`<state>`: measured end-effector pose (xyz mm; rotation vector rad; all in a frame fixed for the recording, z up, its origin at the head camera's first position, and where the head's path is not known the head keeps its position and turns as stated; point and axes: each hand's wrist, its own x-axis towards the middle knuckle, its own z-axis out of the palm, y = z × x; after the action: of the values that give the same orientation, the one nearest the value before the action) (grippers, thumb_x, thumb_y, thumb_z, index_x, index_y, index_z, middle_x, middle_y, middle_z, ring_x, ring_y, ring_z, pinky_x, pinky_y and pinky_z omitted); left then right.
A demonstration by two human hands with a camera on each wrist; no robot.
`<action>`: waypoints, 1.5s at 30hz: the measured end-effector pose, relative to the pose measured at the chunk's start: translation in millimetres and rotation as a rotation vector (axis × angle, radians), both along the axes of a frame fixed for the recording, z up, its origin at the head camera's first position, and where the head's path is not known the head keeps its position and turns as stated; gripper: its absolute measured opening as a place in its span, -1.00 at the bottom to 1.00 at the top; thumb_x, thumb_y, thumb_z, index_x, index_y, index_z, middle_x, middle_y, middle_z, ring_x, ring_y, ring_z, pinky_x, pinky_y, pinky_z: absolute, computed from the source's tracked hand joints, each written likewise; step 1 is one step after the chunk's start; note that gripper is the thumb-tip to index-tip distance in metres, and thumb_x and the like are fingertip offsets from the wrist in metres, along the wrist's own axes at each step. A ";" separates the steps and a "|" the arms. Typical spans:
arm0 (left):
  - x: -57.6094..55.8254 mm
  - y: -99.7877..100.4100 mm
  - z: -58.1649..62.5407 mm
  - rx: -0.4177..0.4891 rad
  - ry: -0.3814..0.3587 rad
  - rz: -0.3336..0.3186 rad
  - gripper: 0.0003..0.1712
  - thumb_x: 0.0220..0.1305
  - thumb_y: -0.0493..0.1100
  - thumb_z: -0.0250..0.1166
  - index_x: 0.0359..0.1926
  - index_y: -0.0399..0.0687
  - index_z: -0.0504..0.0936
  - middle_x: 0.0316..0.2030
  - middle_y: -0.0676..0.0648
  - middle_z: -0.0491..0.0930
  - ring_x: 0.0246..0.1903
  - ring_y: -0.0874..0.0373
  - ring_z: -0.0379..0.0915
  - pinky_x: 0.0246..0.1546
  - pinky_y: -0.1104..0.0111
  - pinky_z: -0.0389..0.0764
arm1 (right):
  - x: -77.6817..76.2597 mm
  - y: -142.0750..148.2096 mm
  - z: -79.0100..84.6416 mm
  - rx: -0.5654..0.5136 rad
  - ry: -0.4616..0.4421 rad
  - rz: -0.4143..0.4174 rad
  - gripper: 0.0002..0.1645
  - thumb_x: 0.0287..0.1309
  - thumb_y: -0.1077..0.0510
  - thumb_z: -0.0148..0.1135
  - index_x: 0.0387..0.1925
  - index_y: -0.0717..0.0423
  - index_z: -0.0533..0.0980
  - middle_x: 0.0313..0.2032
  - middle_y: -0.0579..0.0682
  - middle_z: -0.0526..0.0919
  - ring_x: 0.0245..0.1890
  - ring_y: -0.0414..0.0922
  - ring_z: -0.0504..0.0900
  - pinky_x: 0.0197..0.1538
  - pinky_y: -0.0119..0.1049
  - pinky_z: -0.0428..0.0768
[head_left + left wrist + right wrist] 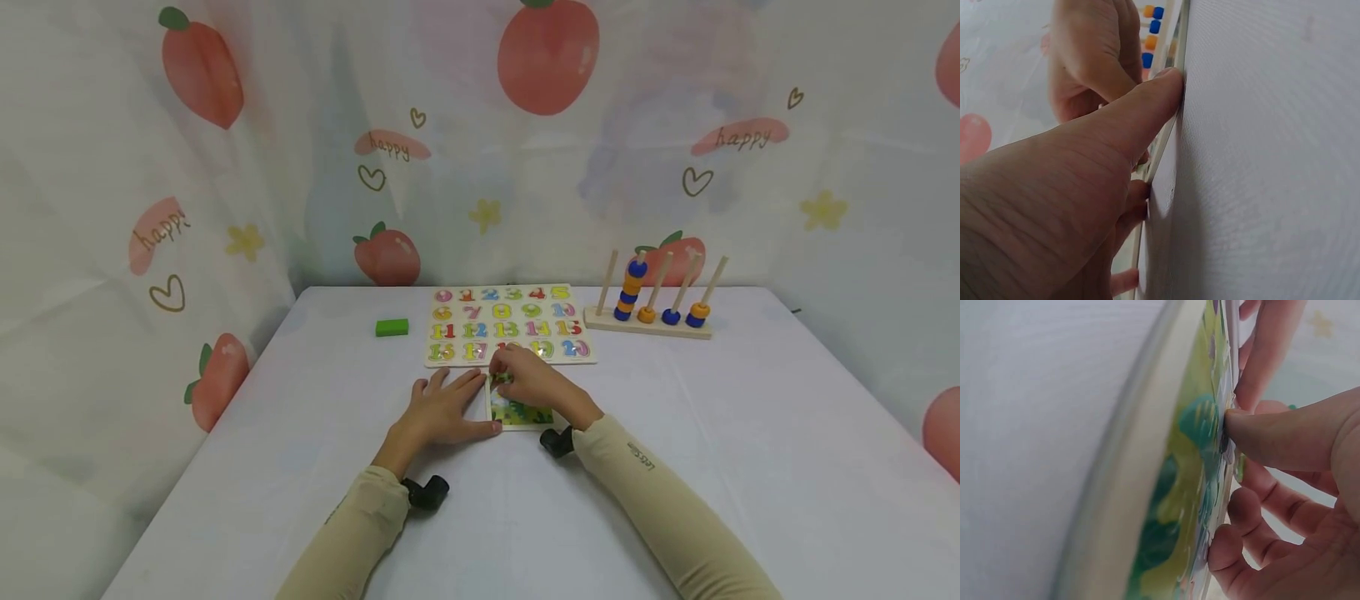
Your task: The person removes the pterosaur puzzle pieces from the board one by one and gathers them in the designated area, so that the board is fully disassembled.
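Note:
A small square jigsaw puzzle (525, 415) with a light wooden rim and a green picture lies flat on the table. My left hand (444, 410) is spread on its left side, thumb at the near left corner and fingertips by the far left corner. Over the picture, my right hand (531, 377) has curled fingers pinching a puzzle piece (1239, 469), of which only a thin green edge shows. That thumb (1260, 434) comes down at the picture's surface in the right wrist view. Both hands hide parts of the puzzle.
Just behind the puzzle lies a number board (502, 321) with rows of colourful numerals. A green block (392, 327) is left of it. At the back right stands a wooden peg rack (648, 325) carrying blue and orange beads. A printed curtain (450, 192) hangs behind the table.

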<state>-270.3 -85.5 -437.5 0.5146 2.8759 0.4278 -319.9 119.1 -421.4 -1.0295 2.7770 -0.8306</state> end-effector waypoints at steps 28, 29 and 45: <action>-0.7 -1.0 -2.2 0.008 0.001 0.002 0.09 0.28 0.56 0.29 0.68 0.27 0.25 0.66 0.09 0.16 0.64 -0.28 -0.18 0.52 -0.34 -0.12 | 7.5 5.3 -0.7 -0.126 -0.025 -0.091 -0.71 0.39 0.45 0.17 -0.02 0.18 0.70 -0.31 -0.01 0.64 -0.29 -0.08 0.53 -0.13 -0.13 0.57; -0.9 -1.0 -2.5 0.007 0.001 0.002 0.09 0.28 0.56 0.29 0.68 0.27 0.25 0.66 0.10 0.16 0.64 -0.28 -0.18 0.52 -0.33 -0.12 | 7.7 5.3 -1.0 -0.136 -0.026 -0.099 -0.73 0.39 0.45 0.18 -0.04 0.19 0.70 -0.33 -0.02 0.63 -0.32 -0.10 0.52 -0.16 -0.16 0.56; -1.6 -0.7 -5.6 0.013 -0.001 0.009 0.08 0.28 0.55 0.31 0.68 0.27 0.25 0.66 0.10 0.15 0.65 -0.26 -0.20 0.54 -0.31 -0.15 | 14.9 12.5 -3.1 -0.258 -0.060 -0.211 -0.89 0.49 0.34 0.22 -0.08 0.19 0.65 -0.21 -0.01 0.71 -0.22 -0.08 0.59 -0.03 -0.13 0.62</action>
<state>-271.9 -86.2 -443.1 0.5036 2.8775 0.4487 -305.0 131.6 -424.5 -0.7314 2.8150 -1.2509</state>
